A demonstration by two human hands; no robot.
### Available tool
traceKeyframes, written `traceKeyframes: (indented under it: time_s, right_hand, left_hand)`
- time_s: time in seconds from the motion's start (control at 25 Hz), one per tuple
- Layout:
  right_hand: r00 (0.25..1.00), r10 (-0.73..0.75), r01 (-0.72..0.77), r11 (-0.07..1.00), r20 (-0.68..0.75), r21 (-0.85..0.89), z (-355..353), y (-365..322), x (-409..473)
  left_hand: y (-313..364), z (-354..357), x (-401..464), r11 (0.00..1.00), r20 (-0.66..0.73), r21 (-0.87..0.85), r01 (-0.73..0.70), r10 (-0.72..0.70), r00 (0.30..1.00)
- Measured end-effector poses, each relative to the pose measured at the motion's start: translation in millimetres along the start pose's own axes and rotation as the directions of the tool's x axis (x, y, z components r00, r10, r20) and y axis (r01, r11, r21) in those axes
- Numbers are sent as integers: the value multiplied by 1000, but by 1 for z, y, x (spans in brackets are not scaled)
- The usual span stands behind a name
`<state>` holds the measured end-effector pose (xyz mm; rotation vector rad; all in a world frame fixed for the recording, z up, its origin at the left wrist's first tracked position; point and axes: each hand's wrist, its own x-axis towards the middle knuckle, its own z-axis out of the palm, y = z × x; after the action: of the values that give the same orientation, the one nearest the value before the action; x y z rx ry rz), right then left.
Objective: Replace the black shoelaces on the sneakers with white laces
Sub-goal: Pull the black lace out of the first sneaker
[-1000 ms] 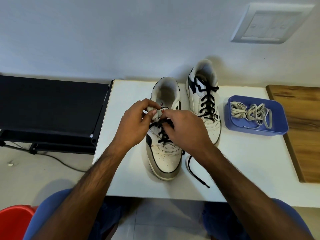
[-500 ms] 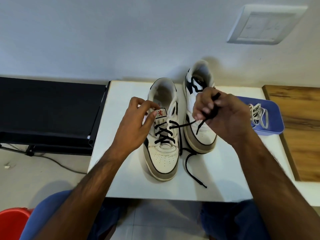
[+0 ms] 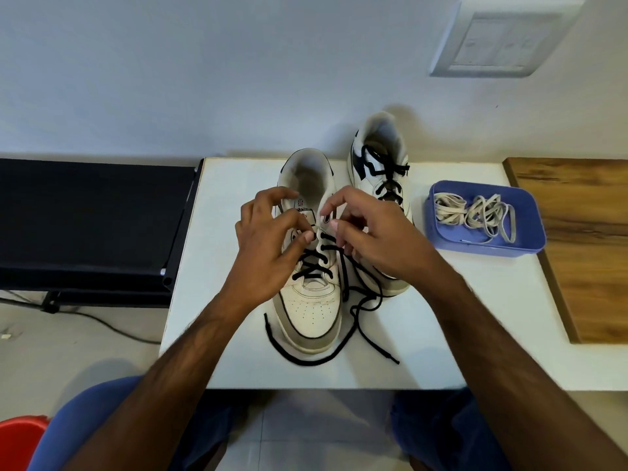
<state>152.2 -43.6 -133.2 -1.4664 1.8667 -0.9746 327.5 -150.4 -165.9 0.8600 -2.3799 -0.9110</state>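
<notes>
The near white sneaker (image 3: 311, 305) stands mid-table, toe towards me, its black lace (image 3: 314, 265) undone at the top. Both loose ends trail over the table (image 3: 368, 309) and round the toe. My left hand (image 3: 268, 241) grips the sneaker's upper left side beside the tongue, thumb on the top crossing. Fingers curled, my right hand (image 3: 372, 239) pinches at the top right eyelets, and the lace runs out from under it. The second sneaker (image 3: 380, 158) stands behind, laced in black. White laces (image 3: 475, 212) lie in a blue tray (image 3: 489, 246).
The white table (image 3: 217, 266) ends near my knees. A wooden board (image 3: 584, 239) lies to the right of the tray. A black stand (image 3: 88, 219) sits to the left, a red bin (image 3: 20, 436) at the lower left. A switch plate (image 3: 503, 39) is on the wall.
My right hand pulled a length of black lace out to the right, let it fall, and came back to the near sneaker's top eyelets. More loose lace now lies on the table.
</notes>
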Motion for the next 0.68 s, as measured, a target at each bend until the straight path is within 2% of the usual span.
traceKeyframes:
  time_s: [0.12, 0.24, 0.4, 0.44, 0.48, 0.52, 0.56, 0.6, 0.64, 0.68]
  right_hand:
    - [994, -79, 72, 993, -72, -95, 6, 2, 4]
    - [991, -128, 125, 986, -27, -112, 6, 3, 8]
    - [996, -72, 70, 997, -48, -28, 11, 1, 10]
    - [996, -59, 58, 998, -67, -16, 11, 0, 10]
    - [996, -51, 51, 999, -79, -6, 11, -1, 10]
    - [996, -46, 46, 999, -82, 5, 11, 0, 9]
    - [996, -45, 46, 999, -80, 12, 11, 0, 9]
    - [996, -45, 46, 999, -76, 16, 11, 0, 10]
    - [996, -44, 45, 999, -71, 13, 12, 0, 10]
    - [997, -43, 43, 999, -68, 8, 12, 1, 10]
  left_hand:
    - [2, 0, 0, 985, 16, -163, 50, -48, 999]
    - [1, -4, 1, 968, 34, -242, 71, -65, 997]
    - [2, -11, 3, 928, 42, -333, 169, -164, 986]
    - [0, -13, 2, 939, 28, -303, 163, -162, 986]
    - [-2, -16, 2, 974, 7, -198, 113, -114, 994]
    - [-7, -19, 2, 1000, -5, -15, 13, -13, 1000]
    - [-12, -21, 3, 971, 3, 212, -113, 115, 993]
    - [-16, -22, 4, 906, 30, 366, -214, 218, 975]
    - [-19, -23, 5, 869, 39, 424, -255, 264, 964]
    - [-19, -21, 5, 888, 10, 393, -239, 256, 967]
